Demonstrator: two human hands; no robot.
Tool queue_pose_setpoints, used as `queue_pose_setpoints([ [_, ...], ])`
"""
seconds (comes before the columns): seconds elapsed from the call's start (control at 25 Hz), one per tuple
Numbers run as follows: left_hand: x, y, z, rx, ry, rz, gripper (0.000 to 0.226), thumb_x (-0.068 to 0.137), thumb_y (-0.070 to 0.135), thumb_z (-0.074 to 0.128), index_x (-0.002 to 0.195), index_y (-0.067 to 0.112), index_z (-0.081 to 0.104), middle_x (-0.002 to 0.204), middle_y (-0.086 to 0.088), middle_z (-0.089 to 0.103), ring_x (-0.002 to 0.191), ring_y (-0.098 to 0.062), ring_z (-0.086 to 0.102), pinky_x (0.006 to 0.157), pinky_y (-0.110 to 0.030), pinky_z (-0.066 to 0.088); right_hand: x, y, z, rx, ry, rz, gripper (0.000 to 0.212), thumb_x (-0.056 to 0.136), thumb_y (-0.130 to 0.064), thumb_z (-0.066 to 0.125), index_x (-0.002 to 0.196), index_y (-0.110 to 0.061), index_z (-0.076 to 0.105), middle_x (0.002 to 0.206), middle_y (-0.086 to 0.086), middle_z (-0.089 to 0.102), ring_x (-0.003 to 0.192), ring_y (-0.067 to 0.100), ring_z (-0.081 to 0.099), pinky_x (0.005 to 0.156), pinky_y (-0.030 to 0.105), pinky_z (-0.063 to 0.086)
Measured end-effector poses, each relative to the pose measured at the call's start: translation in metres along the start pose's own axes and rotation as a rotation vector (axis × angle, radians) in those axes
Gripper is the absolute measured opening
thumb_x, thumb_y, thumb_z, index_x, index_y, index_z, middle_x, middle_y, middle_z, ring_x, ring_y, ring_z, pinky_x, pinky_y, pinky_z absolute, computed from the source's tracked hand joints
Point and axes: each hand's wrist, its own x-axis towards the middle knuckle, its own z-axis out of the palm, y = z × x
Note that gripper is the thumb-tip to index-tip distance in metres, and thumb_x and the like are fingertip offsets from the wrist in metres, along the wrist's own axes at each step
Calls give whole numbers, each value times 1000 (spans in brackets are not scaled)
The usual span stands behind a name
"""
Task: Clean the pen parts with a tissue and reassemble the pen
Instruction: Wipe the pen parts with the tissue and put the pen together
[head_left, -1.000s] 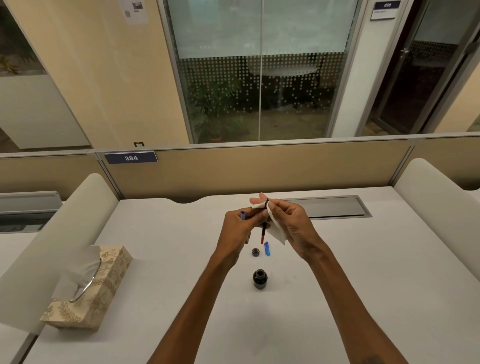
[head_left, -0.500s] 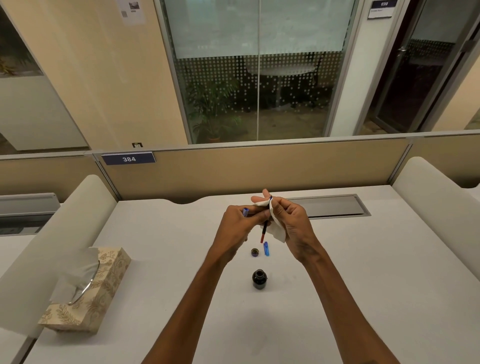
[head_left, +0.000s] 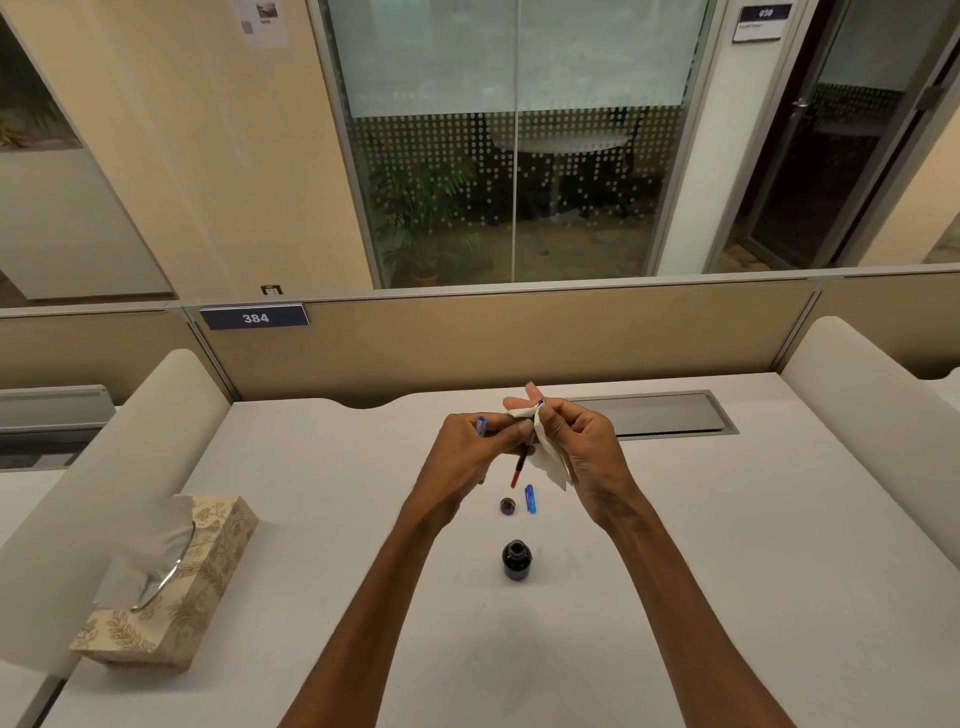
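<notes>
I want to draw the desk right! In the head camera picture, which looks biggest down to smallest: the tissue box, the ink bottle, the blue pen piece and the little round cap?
1. Tissue box, though it is nearest the camera.
2. Ink bottle.
3. Blue pen piece and round cap: too alike to rank.

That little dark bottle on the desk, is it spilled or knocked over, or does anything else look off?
No spill shows. The ink bottle stands upright but uncapped, its cap lying apart beside a loose blue pen part. An open bottle right under the working hands looks risky.
</notes>
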Motion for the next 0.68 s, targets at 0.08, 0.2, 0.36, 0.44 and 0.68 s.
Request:
queue_pose_setpoints([
  [0.08,-1,2,-2,38,-62,20,32,98,30,59,119,9,70,100,-15,76,42,3,54,40,-10,33,0,-1,0,-4,-4,-22,36,90,-33,54,110,-8,71,121,1,71,115,20,65,98,40,53],
  [0.2,1,1,-3,69,-71,42,31,97,31,60,117,10,72,91,-10,76,42,2,53,41,-10,33,-2,-2,3,16,5,-26,26,92,-28,54,104,-14,73,116,0,73,110,19,68,90,35,57],
  [0.36,1,1,-1,-1,-19,32,31,93,30,66,117,12,72,91,-9,75,46,4,57,41,-9,35,-4,-6,5,71,33,-15,21,95,-21,53,98,-18,74,109,1,74,99,17,72,79,27,59],
  [0.44,3,-1,1,-36,23,1,31,90,29,70,115,12,73,92,-7,75,54,2,62,42,-8,36,-4,-8,6,61,47,-22,21,89,-29,57,98,-19,74,113,5,73,101,19,71,81,28,59],
  [0.68,7,-6,2,-15,122,-9,28,83,30,78,105,13,76,90,0,76,77,-7,68,47,-8,42,4,-4,6,-44,68,-44,21,94,-19,60,107,-9,74,111,-7,73,106,10,69,85,24,56],
])
